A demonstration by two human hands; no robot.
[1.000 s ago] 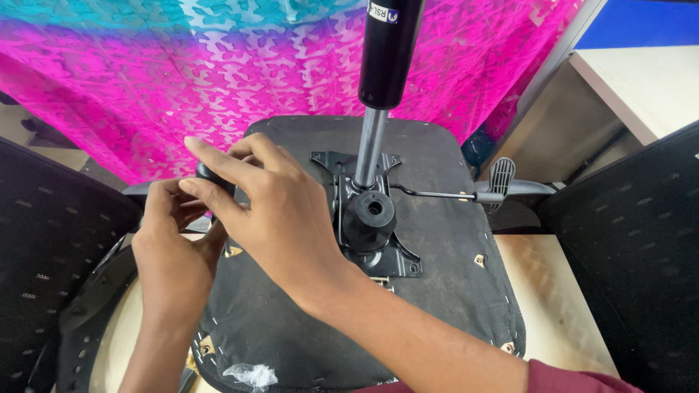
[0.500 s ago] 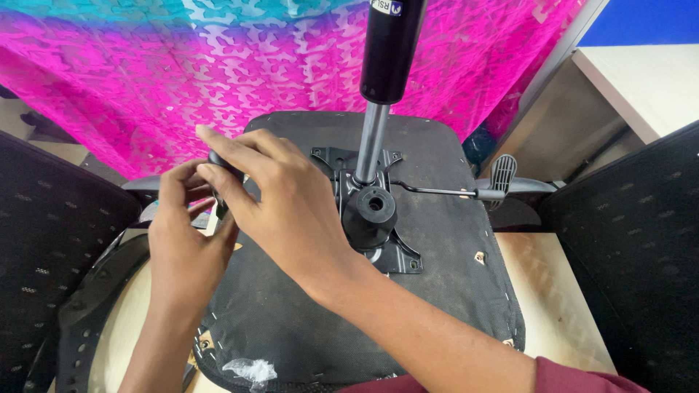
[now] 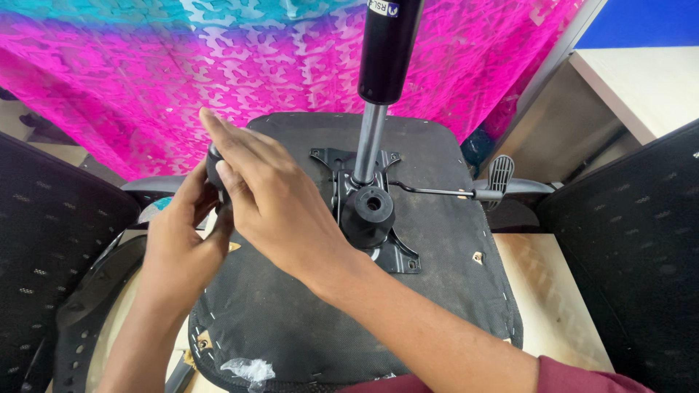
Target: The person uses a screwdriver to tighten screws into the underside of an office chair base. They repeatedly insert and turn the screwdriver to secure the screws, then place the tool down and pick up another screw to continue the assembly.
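Knob (image 3: 214, 161), 1, black, pinched by fingers of left hand (image 3: 182, 233); right hand (image 3: 280, 211) cupped over it, above 1 upturned chair seat (image 3: 437, 291).

Bright, even light, soft shadows, sharp focus, slight wide-angle distortion.

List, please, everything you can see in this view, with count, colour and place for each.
upturned black fabric chair seat: one, black, centre, underside up
black metal mechanism plate: one, black, bolted mid-seat
gas lift cylinder: one, black with silver rod, standing upright from the plate
round black knob: one, black, on the plate
lever with ribbed grey paddle: one, sticking out to the seat's right
pink and teal patterned cloth: one, behind
black mesh panels: two, far left and far right
pale wooden surface: one, under the seat
left hand: one, at the seat's left edge
right hand: one, over the left, covering a small black part
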